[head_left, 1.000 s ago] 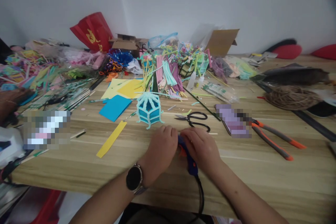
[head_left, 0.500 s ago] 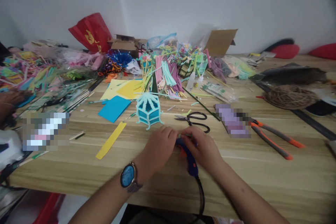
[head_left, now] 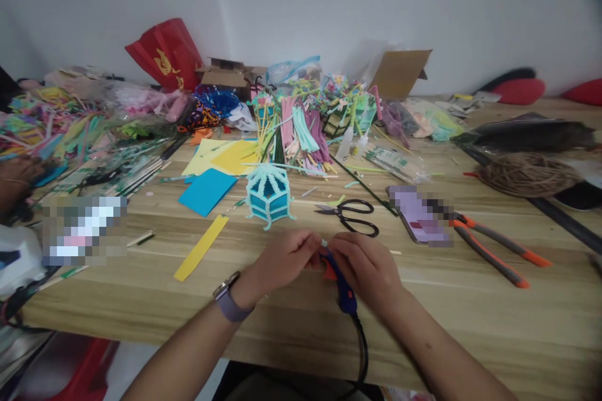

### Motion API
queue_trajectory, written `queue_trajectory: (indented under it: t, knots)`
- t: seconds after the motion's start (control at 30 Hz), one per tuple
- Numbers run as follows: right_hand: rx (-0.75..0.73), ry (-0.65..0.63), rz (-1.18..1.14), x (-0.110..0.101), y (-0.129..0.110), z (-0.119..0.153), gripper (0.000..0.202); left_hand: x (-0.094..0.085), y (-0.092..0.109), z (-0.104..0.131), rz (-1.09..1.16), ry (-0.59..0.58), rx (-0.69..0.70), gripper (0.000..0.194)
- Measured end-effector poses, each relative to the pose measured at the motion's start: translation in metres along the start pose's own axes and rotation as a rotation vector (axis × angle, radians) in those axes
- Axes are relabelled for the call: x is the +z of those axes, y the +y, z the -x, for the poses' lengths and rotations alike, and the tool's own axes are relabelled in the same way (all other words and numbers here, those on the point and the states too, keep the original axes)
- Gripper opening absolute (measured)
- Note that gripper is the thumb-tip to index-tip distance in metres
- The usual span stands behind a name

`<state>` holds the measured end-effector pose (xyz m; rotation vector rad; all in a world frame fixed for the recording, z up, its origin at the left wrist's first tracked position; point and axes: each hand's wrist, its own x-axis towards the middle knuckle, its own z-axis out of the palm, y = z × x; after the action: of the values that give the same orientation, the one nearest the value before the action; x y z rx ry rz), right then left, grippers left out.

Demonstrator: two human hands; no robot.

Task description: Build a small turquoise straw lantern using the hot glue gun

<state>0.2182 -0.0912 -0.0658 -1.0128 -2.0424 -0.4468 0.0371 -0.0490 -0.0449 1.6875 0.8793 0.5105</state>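
Note:
My left hand (head_left: pixel 290 258) is closed, its fingertips pinched together close to those of my right hand (head_left: pixel 369 266). Between the two sets of fingertips shows a small pale piece (head_left: pixel 324 243), too small to identify. My right hand is closed as well, its fingers curled and partly hidden. A blue glue gun (head_left: pixel 347 297) with an orange trigger lies under and beside my right hand, its front end partly covered. Just beyond the hands stand a small turquoise pipe-cleaner lantern (head_left: pixel 268 196) with blue panels and black-handled scissors (head_left: pixel 350 216).
A yellow strip (head_left: pixel 201 249) and blue sheets (head_left: pixel 207 192) lie to the left. On the right are a phone (head_left: pixel 414 213), orange-grey pliers (head_left: pixel 493 244) and a twine coil (head_left: pixel 522 175). Pipe cleaners (head_left: pixel 301 128) pile at the back. Another person's hand (head_left: pixel 19 178) is at far left.
My left wrist has turned, so the watch face now points away. The fingertips of both hands have shifted slightly, and the pale piece shows more clearly between them. The glue gun stays beneath.

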Motion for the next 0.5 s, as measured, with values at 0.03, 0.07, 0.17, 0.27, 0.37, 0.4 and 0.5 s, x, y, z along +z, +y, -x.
queue_trajectory:
  t: [0.03,0.07,0.17,0.27,0.37,0.4,0.5]
  knots:
    - [-0.01,-0.001,0.003,-0.0001,-0.0001,0.0002,0.016,0.0007,-0.0008,-0.0005,0.011,-0.003,-0.003,0.044]
    - [-0.018,-0.005,0.006,-0.0002,-0.0001,0.0005,0.016,0.0013,-0.0013,-0.0009,0.02,-0.008,-0.006,0.044]
    - [-0.032,-0.007,0.014,0.0002,0.0,0.0017,0.016,0.0026,-0.0012,-0.0016,0.106,-0.05,-0.031,0.044]
    - [-0.04,0.004,0.011,0.0012,-0.0003,0.0031,0.015,0.003,-0.0005,-0.0019,0.196,-0.085,-0.059,0.043]
    - [-0.002,0.0,-0.021,0.0025,-0.0016,0.0042,0.015,0.0017,0.0005,-0.0014,0.148,-0.064,-0.047,0.042]
    - [0.022,-0.004,-0.046,0.003,-0.0021,0.0045,0.015,0.0009,0.0011,-0.0009,0.099,-0.055,-0.033,0.042]
    - [0.096,-0.021,-0.131,0.0043,-0.0033,0.0045,0.013,-0.0013,0.0031,0.0019,-0.113,-0.019,0.032,0.04]
